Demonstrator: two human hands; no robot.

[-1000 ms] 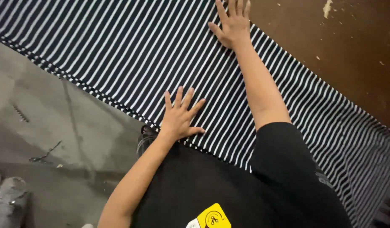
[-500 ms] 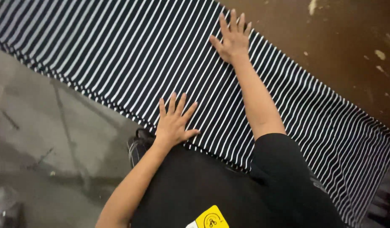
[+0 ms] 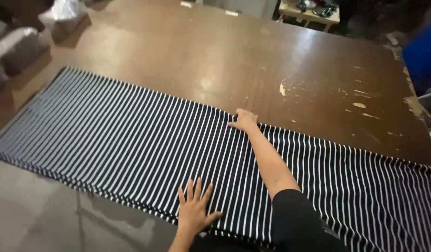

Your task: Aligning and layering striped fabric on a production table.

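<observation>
Brown table (image 3: pixel 290 60) bears striped cloth (image 3: pixel 108 135); left hand (image 3: pixel 194 210), right hand (image 3: pixel 245 120) pressed flat, fingers spread.

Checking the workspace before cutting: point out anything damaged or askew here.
The brown table has chipped, pale patches in its finish near the right edge and centre. The striped fabric lies flat under the left hand and right hand; nothing else stands out.

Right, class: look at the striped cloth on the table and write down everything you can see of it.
The striped cloth is a long, dark piece with thin white stripes running across its width. It looks soft and lies flat along the near side of the worn brown table, its near edge at the table's edge. The left hand lies flat, fingers spread, near that edge; the right hand rests on the far edge.
</observation>
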